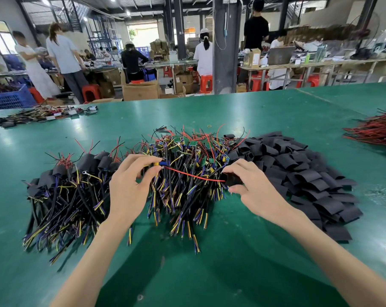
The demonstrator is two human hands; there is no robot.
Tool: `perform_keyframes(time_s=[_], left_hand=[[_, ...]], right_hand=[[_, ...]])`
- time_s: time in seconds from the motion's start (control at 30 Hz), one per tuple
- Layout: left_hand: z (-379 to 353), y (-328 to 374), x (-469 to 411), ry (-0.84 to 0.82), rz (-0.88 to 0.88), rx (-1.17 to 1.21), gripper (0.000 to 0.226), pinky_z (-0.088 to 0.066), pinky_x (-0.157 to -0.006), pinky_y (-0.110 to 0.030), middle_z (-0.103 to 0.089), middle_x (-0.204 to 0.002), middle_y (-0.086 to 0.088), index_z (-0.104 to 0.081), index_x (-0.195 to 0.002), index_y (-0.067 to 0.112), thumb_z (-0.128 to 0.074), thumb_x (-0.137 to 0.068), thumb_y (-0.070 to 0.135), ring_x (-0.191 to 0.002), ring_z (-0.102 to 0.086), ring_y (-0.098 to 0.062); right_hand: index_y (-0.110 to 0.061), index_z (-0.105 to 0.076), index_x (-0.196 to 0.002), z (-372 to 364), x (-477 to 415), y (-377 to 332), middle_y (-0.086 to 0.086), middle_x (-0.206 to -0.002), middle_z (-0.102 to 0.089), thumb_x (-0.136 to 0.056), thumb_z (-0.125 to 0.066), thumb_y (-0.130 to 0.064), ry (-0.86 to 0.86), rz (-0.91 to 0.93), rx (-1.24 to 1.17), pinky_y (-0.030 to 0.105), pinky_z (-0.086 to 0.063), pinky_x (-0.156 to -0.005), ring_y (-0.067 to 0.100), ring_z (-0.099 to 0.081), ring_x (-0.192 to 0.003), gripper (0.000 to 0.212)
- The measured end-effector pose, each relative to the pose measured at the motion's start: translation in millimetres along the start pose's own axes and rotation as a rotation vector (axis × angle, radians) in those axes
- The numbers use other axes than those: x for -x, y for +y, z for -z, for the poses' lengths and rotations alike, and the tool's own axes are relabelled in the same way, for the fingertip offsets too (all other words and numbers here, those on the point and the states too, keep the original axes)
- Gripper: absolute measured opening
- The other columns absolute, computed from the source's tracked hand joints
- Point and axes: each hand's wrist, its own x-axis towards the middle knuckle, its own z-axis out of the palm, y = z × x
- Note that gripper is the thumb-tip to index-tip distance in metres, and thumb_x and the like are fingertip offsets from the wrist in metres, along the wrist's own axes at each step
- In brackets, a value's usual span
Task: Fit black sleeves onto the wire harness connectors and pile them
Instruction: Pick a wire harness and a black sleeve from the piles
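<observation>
Harness work at a green table point(209, 262): the left hand point(128, 191) pinches a connector point(160, 163); the right hand point(256, 189) grips a black sleeve point(233, 180), with a red wire point(194, 174) taut between them. Tangled harnesses point(187, 196) just below could snag that wire and drag neighbours out.

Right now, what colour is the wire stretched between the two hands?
The wire is red, clearest in the head view.
</observation>
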Motion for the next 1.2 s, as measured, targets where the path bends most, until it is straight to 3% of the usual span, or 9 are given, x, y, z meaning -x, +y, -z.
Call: perform_keyframes(time_s=[0.2,0.4,0.63,0.7,0.83,1.07,1.2], left_hand=[[-0.4,-0.1,0.0,0.020,0.012,0.004,0.020,-0.031,-0.062,-0.009,-0.057,-0.095,0.021,-0.065,-0.098,0.039,-0.067,-0.086,0.023,-0.066,-0.048,0.002],[-5.8,8.7,4.4,0.016,-0.057,0.031,0.017,-0.035,-0.063,-0.019,-0.058,-0.094,0.016,-0.069,-0.095,0.035,-0.067,-0.084,0.023,-0.066,-0.044,0.005],[-20.4,22.6,16.0,0.044,-0.183,0.084,0.010,-0.037,-0.075,-0.011,-0.060,-0.094,0.004,-0.074,-0.092,0.014,-0.068,-0.084,0.012,-0.079,-0.051,0.004],[-23.4,25.0,18.7,0.043,-0.198,0.120,0.013,-0.038,-0.073,-0.013,-0.061,-0.095,0.002,-0.073,-0.095,0.017,-0.068,-0.084,0.011,-0.078,-0.052,0.000],[-27.9,32.0,24.2,0.002,-0.149,0.159,0.035,-0.038,-0.069,-0.009,-0.052,-0.095,0.016,-0.061,-0.115,0.031,-0.068,-0.084,0.015,-0.070,-0.049,-0.001],[-27.4,34.6,24.3,-0.068,-0.188,0.143,0.028,-0.040,-0.075,-0.011,-0.047,-0.102,0.009,-0.060,-0.107,0.022,-0.062,-0.085,0.005,-0.084,-0.050,-0.002],[-24.1,37.7,21.9,-0.110,-0.164,0.212,0.031,-0.042,-0.089,-0.016,-0.058,-0.110,0.010,-0.057,-0.104,0.022,-0.058,-0.085,-0.002,-0.104,-0.056,-0.004]], right_hand=[[-0.007,-0.058,-0.117,3.7,-1.5,-1.3,0.007,-0.110,-0.053,-0.079,-0.063,0.007,0.003,0.006,-0.003,0.023,-0.028,-0.086,0.025,-0.043,-0.102,0.041],[-0.011,-0.055,-0.125,-2.5,0.6,-2.0,0.004,-0.115,-0.050,-0.085,-0.064,-0.006,0.001,-0.011,-0.004,0.017,-0.024,-0.087,0.017,-0.038,-0.105,0.042],[-0.012,-0.056,-0.125,-4.2,2.8,-7.8,0.003,-0.113,-0.052,-0.084,-0.068,-0.015,0.045,0.013,0.046,0.027,-0.030,-0.092,0.020,-0.040,-0.105,0.043],[-0.010,-0.057,-0.123,-4.9,3.4,-9.6,0.004,-0.112,-0.053,-0.082,-0.069,-0.015,0.059,0.029,0.049,0.028,-0.030,-0.092,0.022,-0.042,-0.105,0.043],[-0.008,-0.060,-0.118,-7.0,3.3,-14.1,0.006,-0.108,-0.056,-0.078,-0.073,-0.012,0.080,0.072,0.037,0.027,-0.032,-0.089,0.025,-0.045,-0.101,0.042],[-0.006,-0.059,-0.116,-4.5,3.5,-16.1,0.008,-0.109,-0.053,-0.079,-0.071,-0.006,0.117,0.080,0.018,0.019,-0.029,-0.089,0.025,-0.048,-0.099,0.040],[-0.007,-0.056,-0.119,-2.2,3.1,-15.6,0.006,-0.113,-0.051,-0.082,-0.066,-0.004,0.137,0.040,-0.016,0.017,-0.029,-0.092,0.023,-0.048,-0.105,0.038]])
